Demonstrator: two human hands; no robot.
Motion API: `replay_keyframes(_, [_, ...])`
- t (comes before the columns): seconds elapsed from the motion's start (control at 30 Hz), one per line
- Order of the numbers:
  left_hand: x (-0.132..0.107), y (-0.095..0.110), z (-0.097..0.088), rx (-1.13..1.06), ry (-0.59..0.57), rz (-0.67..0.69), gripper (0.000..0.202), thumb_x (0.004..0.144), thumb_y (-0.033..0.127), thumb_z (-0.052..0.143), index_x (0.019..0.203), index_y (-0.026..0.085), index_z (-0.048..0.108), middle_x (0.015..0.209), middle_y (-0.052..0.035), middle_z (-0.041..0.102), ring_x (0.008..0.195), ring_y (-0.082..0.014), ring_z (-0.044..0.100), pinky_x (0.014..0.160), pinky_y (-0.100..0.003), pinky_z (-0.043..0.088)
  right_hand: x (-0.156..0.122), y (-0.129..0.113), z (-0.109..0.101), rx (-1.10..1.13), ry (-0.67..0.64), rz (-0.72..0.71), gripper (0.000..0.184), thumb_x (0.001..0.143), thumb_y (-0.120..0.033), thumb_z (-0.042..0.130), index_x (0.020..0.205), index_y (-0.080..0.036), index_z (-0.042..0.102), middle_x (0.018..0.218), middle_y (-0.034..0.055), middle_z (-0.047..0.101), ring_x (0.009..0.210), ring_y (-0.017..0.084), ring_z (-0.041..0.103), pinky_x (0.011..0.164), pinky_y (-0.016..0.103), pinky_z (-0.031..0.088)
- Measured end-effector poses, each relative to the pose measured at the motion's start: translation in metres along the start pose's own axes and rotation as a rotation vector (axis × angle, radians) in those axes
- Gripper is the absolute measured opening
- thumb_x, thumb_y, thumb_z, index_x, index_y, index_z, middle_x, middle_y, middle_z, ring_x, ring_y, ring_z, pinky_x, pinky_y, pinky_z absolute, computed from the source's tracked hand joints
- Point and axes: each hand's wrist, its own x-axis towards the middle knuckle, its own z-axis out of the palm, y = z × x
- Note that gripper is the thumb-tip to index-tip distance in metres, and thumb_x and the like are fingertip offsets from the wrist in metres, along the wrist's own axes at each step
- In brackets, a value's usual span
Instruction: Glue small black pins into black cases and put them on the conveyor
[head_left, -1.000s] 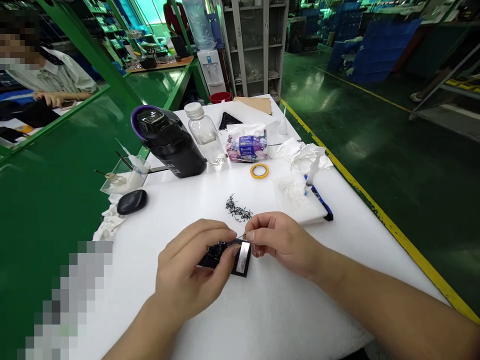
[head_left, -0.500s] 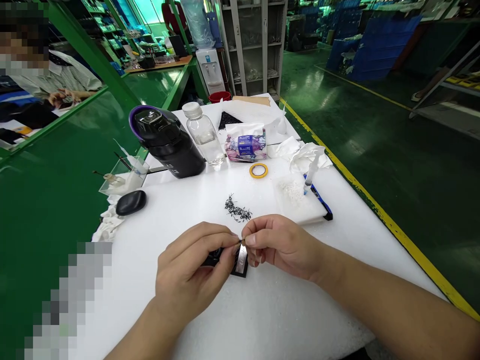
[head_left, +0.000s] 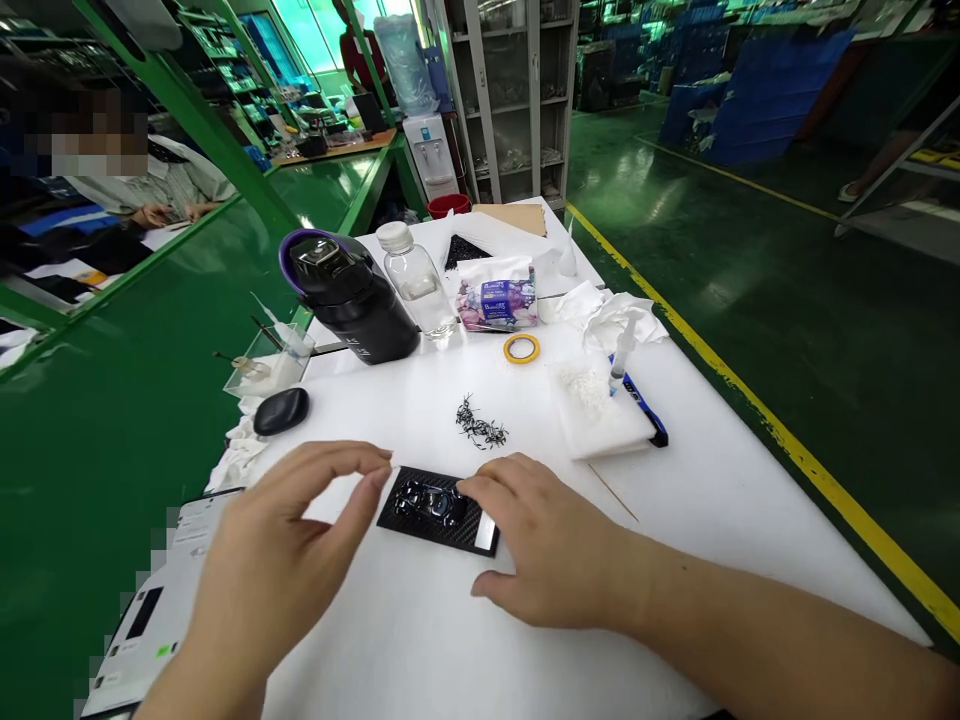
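Observation:
A small dark model car (head_left: 431,503) is on a black carbon-patterned plate (head_left: 457,538) with a silver label at its right end. Off the plate's upper left corner, my left hand (head_left: 300,545) has thumb and forefinger tips pinched together; anything between them is too small to make out. My right hand (head_left: 544,545) spreads over the plate's right end, fingertips at the car's right side and thumb apart below. Just beyond the plate lies a loose pile of tiny black strips (head_left: 480,425). A thin wooden stick (head_left: 613,492) rests right of my right hand.
A black tumbler (head_left: 356,305), a clear bottle (head_left: 418,285), a tissue pack (head_left: 496,298) and a yellow tape roll (head_left: 521,348) stand or lie farther back. At right is a white pad (head_left: 596,415) with small white bits and a syringe (head_left: 621,365). Another person sits at far left.
My hands, pinched together over the plate before, have separated. The left has drawn back leftward; the right has opened and lowered over the plate's right end. Car and stick now show.

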Motion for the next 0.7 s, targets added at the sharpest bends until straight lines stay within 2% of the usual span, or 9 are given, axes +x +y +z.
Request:
replay_keyframes(0.07, [-0.014,-0.002,0.006,-0.027,-0.038,0.042,0.006,0.085,0.029,0.065,0.088,0.026,0.069,0.097,-0.0026,0.072,0.09,-0.0195,0.063,0.045,-0.022,0.047,0.001,0.002,0.006,-0.079,-0.022,-0.009,0.053,0.077,-0.024,0.073,0.125,-0.012,0.053,0.118,0.0136,0.057,0.108,0.028,0.049,0.095,0.045,0.045])
replay_keyframes(0.13, [-0.027,-0.003,0.018,-0.041,0.014,0.101,0.006,0.084,0.021,0.065,0.086,0.025,0.069,0.095,-0.003,0.073,0.095,-0.0212,0.063,0.064,-0.029,0.055,0.004,0.003,0.009,-0.101,-0.017,-0.033,0.047,0.08,-0.024,0.072,0.121,-0.012,0.054,0.114,0.0126,0.059,0.106,0.027,0.05,0.093,0.043,0.046])
replay_keyframes(0.2, [-0.037,-0.003,0.032,-0.029,0.056,0.159,0.011,0.082,0.014,0.065,0.085,0.024,0.069,0.093,-0.0032,0.073,0.095,-0.0217,0.062,0.079,-0.037,0.056,0.006,0.004,0.01,-0.097,-0.011,-0.059,0.046,0.081,-0.027,0.073,0.12,-0.013,0.055,0.113,0.012,0.06,0.105,0.026,0.051,0.093,0.042,0.046])
replay_keyframes(0.23, [-0.04,-0.003,0.037,-0.017,0.07,0.179,0.013,0.081,0.012,0.066,0.085,0.024,0.069,0.093,-0.0034,0.073,0.095,-0.0222,0.062,0.082,-0.039,0.055,0.006,0.004,0.01,-0.098,-0.01,-0.066,0.046,0.081,-0.028,0.073,0.121,-0.013,0.055,0.113,0.0117,0.06,0.105,0.026,0.052,0.092,0.041,0.047])
replay_keyframes(0.33, [-0.041,-0.002,0.045,0.018,0.088,0.208,0.015,0.079,0.01,0.067,0.084,0.024,0.07,0.094,-0.0043,0.074,0.097,-0.0235,0.061,0.081,-0.041,0.055,0.003,0.004,0.01,-0.119,0.002,-0.072,0.042,0.084,-0.024,0.069,0.122,-0.014,0.056,0.116,0.0117,0.059,0.106,0.026,0.051,0.093,0.04,0.047])
replay_keyframes(0.43, [-0.041,-0.002,0.045,0.046,0.088,0.207,0.014,0.079,0.01,0.067,0.083,0.023,0.07,0.094,-0.0044,0.074,0.095,-0.0237,0.06,0.079,-0.041,0.055,0.001,0.003,0.01,-0.148,0.005,-0.08,0.04,0.084,-0.022,0.065,0.123,-0.013,0.058,0.12,0.0131,0.057,0.108,0.026,0.05,0.093,0.04,0.047])
replay_keyframes(0.6, [-0.044,-0.001,0.045,0.069,0.075,0.148,0.012,0.078,0.013,0.067,0.08,0.025,0.07,0.093,-0.0033,0.074,0.096,-0.0245,0.06,0.079,-0.041,0.055,0.001,0.001,0.009,-0.184,-0.023,-0.097,0.04,0.085,-0.022,0.062,0.125,-0.014,0.059,0.118,0.0129,0.057,0.105,0.026,0.05,0.09,0.041,0.049])
replay_keyframes(0.7, [-0.044,-0.001,0.045,0.04,0.045,0.09,0.011,0.079,0.014,0.065,0.079,0.025,0.069,0.097,-0.004,0.073,0.101,-0.0254,0.057,0.084,-0.043,0.054,0.001,-0.002,0.009,-0.226,-0.032,-0.103,0.042,0.087,-0.023,0.059,0.129,-0.014,0.058,0.118,0.014,0.057,0.104,0.027,0.051,0.089,0.042,0.05])
